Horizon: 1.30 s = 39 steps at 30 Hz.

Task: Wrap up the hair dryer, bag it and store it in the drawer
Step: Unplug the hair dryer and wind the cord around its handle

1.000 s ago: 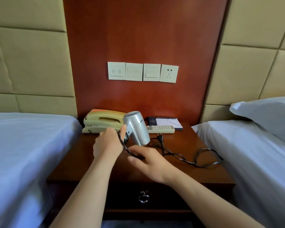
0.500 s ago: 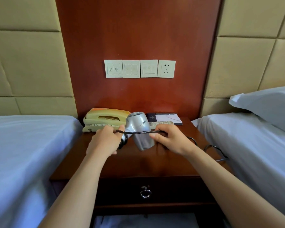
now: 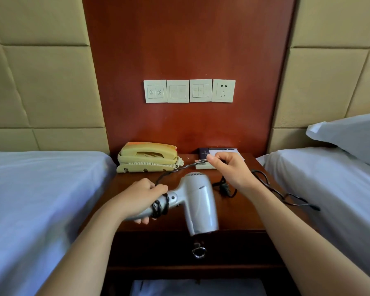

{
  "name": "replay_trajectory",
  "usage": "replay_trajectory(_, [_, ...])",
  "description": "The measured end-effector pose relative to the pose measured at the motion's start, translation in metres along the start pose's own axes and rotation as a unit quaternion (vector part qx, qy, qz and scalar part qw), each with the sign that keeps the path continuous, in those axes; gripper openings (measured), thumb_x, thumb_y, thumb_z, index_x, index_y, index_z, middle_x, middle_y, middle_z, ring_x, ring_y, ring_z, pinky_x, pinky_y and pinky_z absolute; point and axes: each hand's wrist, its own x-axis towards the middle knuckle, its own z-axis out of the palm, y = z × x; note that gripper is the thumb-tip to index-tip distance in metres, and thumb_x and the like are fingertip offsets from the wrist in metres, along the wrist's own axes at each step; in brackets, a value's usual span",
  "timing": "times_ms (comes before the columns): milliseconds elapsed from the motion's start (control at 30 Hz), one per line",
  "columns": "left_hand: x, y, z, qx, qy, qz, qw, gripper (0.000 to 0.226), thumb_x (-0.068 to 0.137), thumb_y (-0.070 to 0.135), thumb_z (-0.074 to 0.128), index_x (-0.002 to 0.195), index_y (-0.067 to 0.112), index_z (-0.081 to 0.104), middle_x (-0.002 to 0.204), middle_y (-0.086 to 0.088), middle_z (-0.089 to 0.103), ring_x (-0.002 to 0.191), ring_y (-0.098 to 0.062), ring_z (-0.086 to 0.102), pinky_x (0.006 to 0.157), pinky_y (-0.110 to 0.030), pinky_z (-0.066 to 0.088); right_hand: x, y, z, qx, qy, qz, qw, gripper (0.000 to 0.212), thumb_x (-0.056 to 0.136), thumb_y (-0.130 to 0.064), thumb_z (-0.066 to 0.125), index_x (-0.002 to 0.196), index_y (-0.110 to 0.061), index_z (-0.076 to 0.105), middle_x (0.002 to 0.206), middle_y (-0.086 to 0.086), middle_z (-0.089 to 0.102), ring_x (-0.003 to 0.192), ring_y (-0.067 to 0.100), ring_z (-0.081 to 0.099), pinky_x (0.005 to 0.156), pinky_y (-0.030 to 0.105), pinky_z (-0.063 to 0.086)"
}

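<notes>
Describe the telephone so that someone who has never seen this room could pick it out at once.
Below the red wooden wall panel stands a dark nightstand. At its back left sits the telephone, against the panel. It alone is pale yellow, with a coiled cord along its front; the hair dryer before it is silver.

Silver hair dryer [image 3: 201, 201], black cord [image 3: 160, 207], yellowed telephone [image 3: 147, 155], reddish-brown nightstand [image 3: 239, 218], white beds [image 3: 30, 199].

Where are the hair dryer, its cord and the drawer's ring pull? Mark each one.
hair dryer [image 3: 201, 201]: head view, on the silver barrel.
cord [image 3: 159, 207]: head view, on the coils wound round the dryer's handle.
ring pull [image 3: 199, 252]: head view, on the metal ring itself.
</notes>
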Motion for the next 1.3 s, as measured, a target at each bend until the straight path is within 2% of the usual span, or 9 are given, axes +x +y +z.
replay_trajectory(167, [0.0, 0.003, 0.003, -0.078, -0.045, 0.012, 0.996, 0.023, 0.094, 0.035, 0.045, 0.085, 0.015, 0.037, 0.062, -0.016, 0.064, 0.037, -0.02, 0.05, 0.04, -0.024, 0.037, 0.007, 0.014, 0.004, -0.013, 0.039, 0.002, 0.999, 0.053, 0.093, -0.023, 0.056, 0.047, -0.024, 0.029, 0.05, -0.011, 0.023, 0.043, 0.001, 0.021, 0.044, 0.017, 0.017])
replay_trajectory(267, [0.0, 0.004, 0.004, -0.168, -0.057, 0.045, 0.983, 0.023, 0.095, 0.027, 0.044, 0.081, 0.009, 0.041, 0.056, -0.019, 0.062, 0.035, -0.023, 0.048, 0.038, -0.024, 0.036, 0.006, 0.03, 0.006, 0.012, 0.018, 0.032, 0.999, 0.05, 0.088, -0.023, 0.062, 0.042, -0.016, 0.045, 0.046, -0.011, 0.033, 0.046, 0.003, 0.026, 0.048, 0.024, 0.022])
replay_trajectory(367, [0.003, 0.0, 0.003, -0.265, -0.077, 0.093, 0.957, 0.037, 0.095, 0.022, 0.038, 0.07, 0.001, 0.054, 0.055, -0.025, 0.059, 0.032, -0.023, 0.046, 0.035, -0.022, 0.036, 0.0, 0.031, 0.009, 0.02, -0.021, 0.024, 0.999, 0.04, 0.078, -0.017, 0.054, 0.039, -0.023, 0.047, 0.04, -0.013, 0.036, 0.046, 0.001, 0.025, 0.049, 0.022, 0.021])
replay_trajectory(467, [0.009, -0.007, 0.003, -0.361, -0.104, 0.103, 0.921, 0.046, 0.096, 0.026, 0.03, 0.073, -0.004, 0.057, 0.057, -0.024, 0.057, 0.032, -0.022, 0.042, 0.036, -0.022, 0.035, -0.006, 0.021, 0.009, -0.01, -0.033, 0.058, 0.998, 0.044, 0.087, -0.01, 0.051, 0.047, -0.025, 0.044, 0.053, -0.004, 0.042, 0.053, 0.012, 0.032, 0.054, 0.027, 0.025])
replay_trajectory(600, [0.019, -0.013, 0.005, -0.435, -0.064, 0.069, 0.896, 0.042, 0.097, 0.032, 0.032, 0.084, -0.001, 0.055, 0.059, -0.022, 0.056, 0.033, -0.021, 0.041, 0.038, -0.022, 0.034, -0.011, 0.027, 0.012, -0.157, -0.077, 0.023, 0.984, 0.035, 0.089, -0.021, 0.057, 0.056, -0.01, 0.054, 0.061, 0.011, 0.058, 0.057, 0.016, 0.048, 0.055, 0.029, 0.034])
replay_trajectory(767, [0.032, -0.015, 0.007, -0.519, -0.044, 0.017, 0.854, 0.048, 0.097, 0.04, 0.03, 0.092, 0.0, 0.057, 0.059, -0.016, 0.059, 0.031, -0.019, 0.043, 0.032, -0.023, 0.037, -0.015, 0.038, 0.016, -0.239, -0.142, -0.03, 0.96, 0.049, 0.093, -0.033, 0.052, 0.05, -0.017, 0.038, 0.051, 0.006, 0.039, 0.048, 0.013, 0.033, 0.052, 0.03, 0.025])
replay_trajectory(933, [0.042, -0.01, 0.008, -0.595, 0.015, -0.015, 0.803, 0.05, 0.099, 0.039, 0.025, 0.089, 0.002, 0.057, 0.054, -0.01, 0.062, 0.03, -0.015, 0.045, 0.033, -0.015, 0.038, -0.015, 0.03, 0.015, -0.278, -0.136, -0.101, 0.946, 0.049, 0.091, -0.041, 0.046, 0.054, -0.009, 0.042, 0.052, 0.009, 0.043, 0.049, 0.02, 0.037, 0.052, 0.033, 0.027])
replay_trajectory(1100, [0.051, -0.004, 0.015, -0.55, 0.126, -0.091, 0.821, 0.046, 0.097, 0.035, 0.034, 0.086, -0.003, 0.059, 0.055, -0.016, 0.061, 0.029, -0.019, 0.046, 0.033, -0.019, 0.039, -0.012, 0.007, 0.006, -0.285, -0.109, -0.167, 0.938, 0.046, 0.09, -0.038, 0.047, 0.059, -0.005, 0.052, 0.055, 0.008, 0.051, 0.055, 0.023, 0.047, 0.055, 0.033, 0.033])
replay_trajectory(1300, [0.054, 0.011, 0.031, -0.378, 0.28, -0.083, 0.878, 0.039, 0.093, 0.03, 0.04, 0.087, -0.002, 0.061, 0.065, -0.018, 0.063, 0.041, -0.025, 0.056, 0.042, -0.025, 0.043, -0.011, -0.009, -0.003, -0.302, -0.042, -0.201, 0.931, 0.02, 0.088, -0.029, 0.059, 0.071, -0.019, 0.055, 0.062, -0.014, 0.045, 0.06, 0.012, 0.042, 0.053, 0.016, 0.03])
